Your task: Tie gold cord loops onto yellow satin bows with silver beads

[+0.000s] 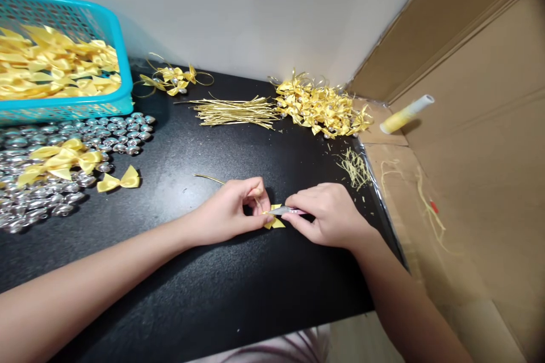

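Note:
Over the middle of the black table, my left hand (232, 207) is closed, pinching a yellow ribbon bow (276, 223) between thumb and fingers. A gold wire tie (208, 176) sticks out to the left from behind that hand. My right hand (330, 212) is closed around small thread snips (279, 211), with a bit of pink handle showing. Their pointed metal blades lie at the bow, close to my left thumb tip. Whether the blades touch a thread I cannot tell. A loose yellow bow (120, 180) lies to the left.
A blue basket (123, 62) of yellow bows stands back left, above silver beads (63, 195) with bows on top. Gold wire ties (238, 112) and a pile of finished bows (319, 105) lie at the back. Thread scraps (355, 169) and a thread spool (406, 114) are right, by cardboard walls.

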A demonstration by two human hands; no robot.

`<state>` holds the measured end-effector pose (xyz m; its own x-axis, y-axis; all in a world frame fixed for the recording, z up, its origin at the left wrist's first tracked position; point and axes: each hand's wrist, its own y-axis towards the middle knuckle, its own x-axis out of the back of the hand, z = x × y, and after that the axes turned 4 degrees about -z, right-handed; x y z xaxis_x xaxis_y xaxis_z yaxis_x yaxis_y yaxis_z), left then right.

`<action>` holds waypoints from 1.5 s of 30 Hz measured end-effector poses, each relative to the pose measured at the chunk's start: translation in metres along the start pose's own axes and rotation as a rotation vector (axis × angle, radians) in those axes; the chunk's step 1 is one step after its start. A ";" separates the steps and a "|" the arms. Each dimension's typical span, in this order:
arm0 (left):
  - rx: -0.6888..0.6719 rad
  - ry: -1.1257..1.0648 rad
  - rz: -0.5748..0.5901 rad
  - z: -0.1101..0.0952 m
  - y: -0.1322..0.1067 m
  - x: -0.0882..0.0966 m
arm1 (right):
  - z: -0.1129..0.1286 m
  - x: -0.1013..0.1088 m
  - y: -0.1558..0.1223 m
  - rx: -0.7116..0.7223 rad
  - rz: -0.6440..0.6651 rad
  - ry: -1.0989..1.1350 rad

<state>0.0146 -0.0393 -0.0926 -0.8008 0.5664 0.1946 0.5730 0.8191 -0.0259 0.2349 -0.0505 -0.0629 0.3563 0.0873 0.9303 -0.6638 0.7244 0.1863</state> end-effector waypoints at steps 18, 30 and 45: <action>0.078 -0.184 -0.160 0.010 0.000 -0.004 | -0.072 -0.047 0.013 -0.379 -0.435 0.015; 0.028 -0.056 -0.365 0.004 0.010 0.000 | -0.004 -0.034 0.022 -0.027 -0.391 0.499; -0.350 0.529 -0.211 -0.075 0.010 0.025 | 0.012 0.019 0.052 -0.245 -0.747 0.963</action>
<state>0.0132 -0.0239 -0.0143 -0.7598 0.2029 0.6177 0.5072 0.7793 0.3680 0.1991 -0.0194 -0.0315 0.9999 -0.0098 -0.0078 0.0121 0.9121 0.4098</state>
